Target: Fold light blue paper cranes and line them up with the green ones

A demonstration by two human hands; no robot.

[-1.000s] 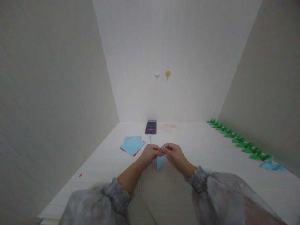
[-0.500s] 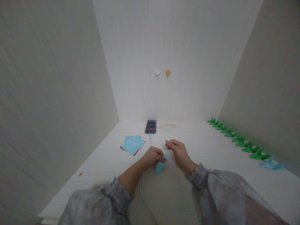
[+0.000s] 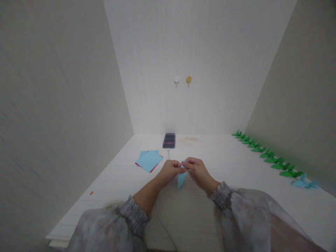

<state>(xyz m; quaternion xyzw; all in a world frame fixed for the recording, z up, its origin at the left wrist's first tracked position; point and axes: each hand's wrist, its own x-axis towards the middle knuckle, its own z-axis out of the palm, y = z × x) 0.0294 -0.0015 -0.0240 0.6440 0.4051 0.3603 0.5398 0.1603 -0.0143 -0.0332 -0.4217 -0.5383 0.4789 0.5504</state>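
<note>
A small folded light-blue paper piece hangs point-down over the white desk in the middle. My left hand pinches its top from the left with closed fingers. My right hand pinches the same top from the right, fingertips meeting those of the left. Both wrists wear grey gathered sleeves.
A stack of light-blue and red paper squares lies back left. A blurred dark phone with a cable stands at the back wall. Green folded paper pieces line the right wall, ending in light-blue ones. Two hooks hang on the wall.
Half a second ago my right hand was off the paper while the left held it low; now both hands pinch its top and the piece hangs upright, slightly higher.
</note>
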